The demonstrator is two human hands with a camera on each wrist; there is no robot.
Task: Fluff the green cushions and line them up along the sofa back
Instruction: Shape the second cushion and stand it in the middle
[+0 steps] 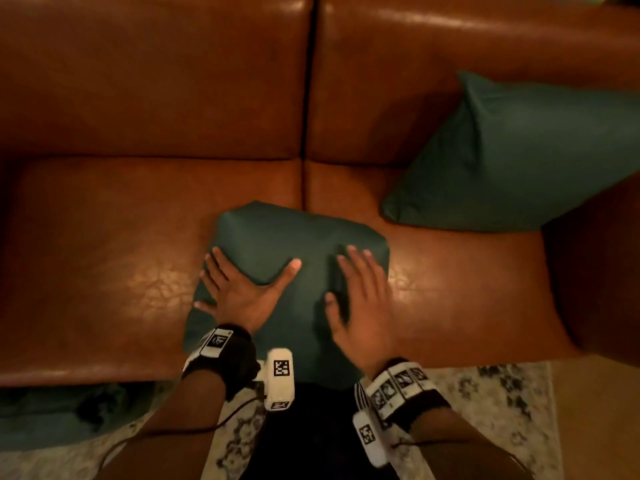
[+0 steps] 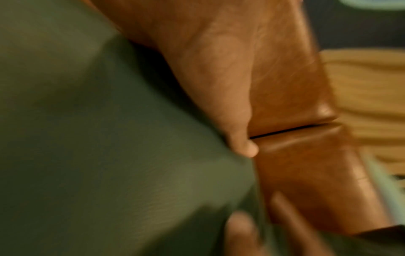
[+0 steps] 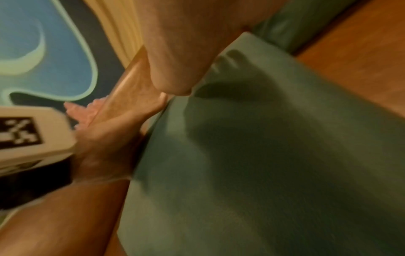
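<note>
A dark green cushion (image 1: 294,237) lies flat on the brown leather sofa seat (image 1: 104,254), near its front edge and across the seam between the two seats. My left hand (image 1: 239,289) lies spread on the cushion's left side, fingers straight, thumb stretched right. My right hand (image 1: 360,296) is flat over the cushion's right half, blurred, fingers straight. A second green cushion (image 1: 519,161) leans against the sofa back (image 1: 433,81) at the right. In the wrist views the green cushion (image 2: 98,138) (image 3: 263,164) fills the picture, with my left thumb (image 2: 230,97) against it.
The sofa's right armrest (image 1: 595,271) stands beside the leaning cushion. Another dark green cushion (image 1: 52,417) lies on the floor at the lower left. A pale patterned rug (image 1: 502,403) covers the floor in front of the sofa. The left seat is bare leather.
</note>
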